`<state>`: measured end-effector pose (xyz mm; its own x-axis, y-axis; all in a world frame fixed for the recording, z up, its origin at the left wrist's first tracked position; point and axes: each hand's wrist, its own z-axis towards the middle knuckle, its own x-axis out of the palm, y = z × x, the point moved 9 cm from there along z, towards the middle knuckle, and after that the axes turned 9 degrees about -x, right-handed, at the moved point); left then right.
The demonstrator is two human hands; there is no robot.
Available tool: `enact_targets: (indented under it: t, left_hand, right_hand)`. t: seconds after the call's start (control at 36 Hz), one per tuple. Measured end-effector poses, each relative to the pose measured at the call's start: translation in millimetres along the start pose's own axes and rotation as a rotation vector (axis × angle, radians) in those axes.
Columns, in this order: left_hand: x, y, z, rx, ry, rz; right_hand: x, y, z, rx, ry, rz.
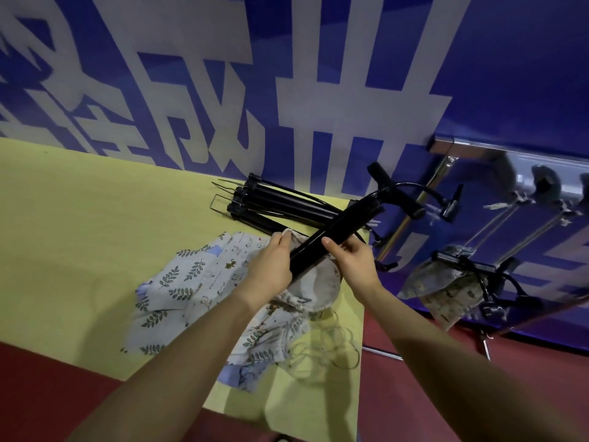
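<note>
Glossy black cylindrical pump [338, 229] with a T-handle, frame centre, lower end in soft beige cloth bag [318, 283] on matte yellow table [79, 234]. Left hand [271, 266] pinches bag rim; right hand [353, 266] curls round barrel (thumb on top).

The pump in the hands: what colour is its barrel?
Glossy black; the pump, its lower end at the cloth bag, shows best in the head view.

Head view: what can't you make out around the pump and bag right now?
- Lower end of the pump: head view, hidden by the left hand and the mouth of the bag; depth unclear.
- Fingers of the right hand: head view, behind the pump barrel.
- The pile of pumps: head view, overlapping and blurred; count unclear.
</note>
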<state>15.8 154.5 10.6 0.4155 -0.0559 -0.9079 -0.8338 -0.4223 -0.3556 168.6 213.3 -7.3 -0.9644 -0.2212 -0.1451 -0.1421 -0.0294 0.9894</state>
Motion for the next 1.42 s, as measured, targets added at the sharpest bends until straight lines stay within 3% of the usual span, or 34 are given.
enact_targets:
  t: [0.31,0.5,0.61,0.81,0.92,1.08,1.42]
  left_hand:
    - [-92,14,-34,0.014,-0.343,-0.345]
    - [-129,25,-49,0.074,-0.326,-0.564]
    - [-138,39,-64,0.160,-0.426,-0.684]
    - [-148,40,-78,0.283,-0.543,-0.478]
    - [-152,43,-73,0.262,-0.579,-0.353]
    - [-162,58,-58,0.142,-0.575,-0.498]
    - [-167,60,-51,0.108,-0.546,-0.534]
  right_hand:
    - [49,72,-11,-0.295,0.084,-0.341]
    - [82,112,-19,-0.437,0.147,-0.500]
    - [96,110,-25,-0.450,0.175,-0.617]
    - [123,100,-42,-0.450,0.303,-0.705]
    - [133,94,-39,-0.451,0.367,-0.710]
    - [136,97,-35,-0.475,0.448,-0.757]
    - [99,101,-20,-0.465,0.274,-0.775]
